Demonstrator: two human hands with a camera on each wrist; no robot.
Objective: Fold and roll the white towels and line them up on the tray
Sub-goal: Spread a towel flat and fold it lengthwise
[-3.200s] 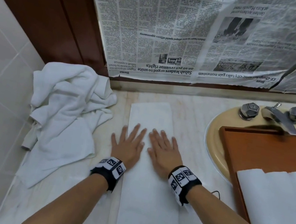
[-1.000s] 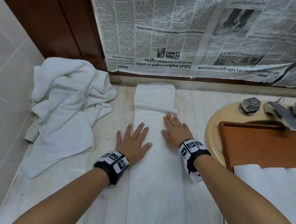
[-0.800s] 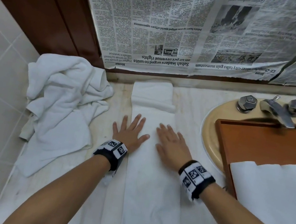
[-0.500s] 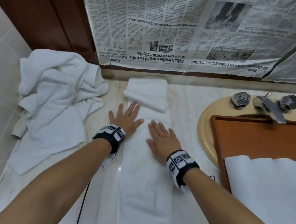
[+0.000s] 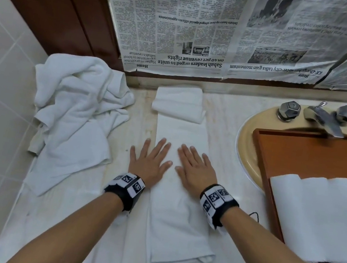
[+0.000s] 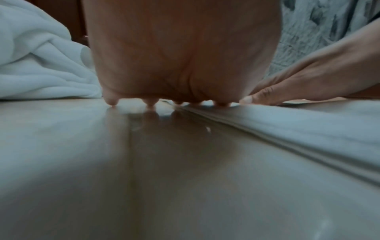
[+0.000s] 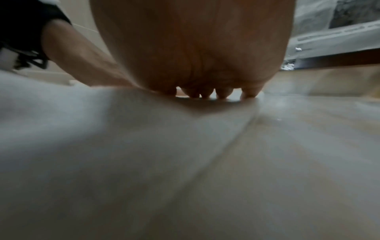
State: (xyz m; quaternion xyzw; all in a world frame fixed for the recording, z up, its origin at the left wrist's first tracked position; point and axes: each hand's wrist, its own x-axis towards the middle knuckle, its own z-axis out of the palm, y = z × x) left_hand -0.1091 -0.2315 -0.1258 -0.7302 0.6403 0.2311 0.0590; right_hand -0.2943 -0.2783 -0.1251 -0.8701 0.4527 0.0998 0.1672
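Observation:
A white towel (image 5: 174, 218) lies folded into a long narrow strip on the marble counter, its far end turned back on itself into a short flap (image 5: 179, 102). My left hand (image 5: 151, 160) lies flat with straight fingers, half on the strip's left edge (image 6: 287, 129) and half on the counter. My right hand (image 5: 196, 169) presses flat on the strip (image 7: 102, 129) beside it. Rolled white towels (image 5: 323, 214) lie side by side on the brown wooden tray (image 5: 305, 156) at the right.
A heap of unfolded white towels (image 5: 75, 115) fills the counter's left side against the tiled wall. The tray sits across a beige sink (image 5: 245, 142) with a metal tap (image 5: 324, 119). Newspaper (image 5: 229, 31) covers the wall behind.
The strip's far end got turned back into a flap. Both hands then slid back toward me along the towel and now rest flat side by side at its middle.

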